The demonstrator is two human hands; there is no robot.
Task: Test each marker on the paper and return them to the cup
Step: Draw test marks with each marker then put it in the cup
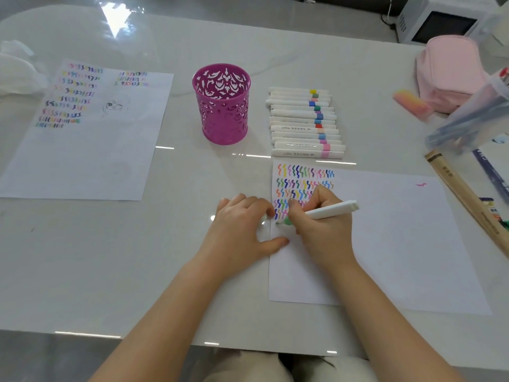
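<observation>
My right hand (323,221) grips a white marker (330,210) with a green tip, and the tip touches the sheet of paper (399,244) near its left edge, below rows of coloured squiggles. My left hand (242,227) rests on the table at the paper's left edge, fingers curled around something small and white, thumb on the sheet. A row of several white markers (303,122) with coloured bands lies beyond the paper. The magenta cut-out cup (221,106) stands upright left of them, with no marker showing inside.
A second sheet (82,150) covered in colour marks lies at the left. A pink pouch (451,75), a pink-yellow eraser (410,106), a clear plastic box (473,117) and a wooden ruler (468,199) crowd the right side. A microwave (438,23) stands beyond.
</observation>
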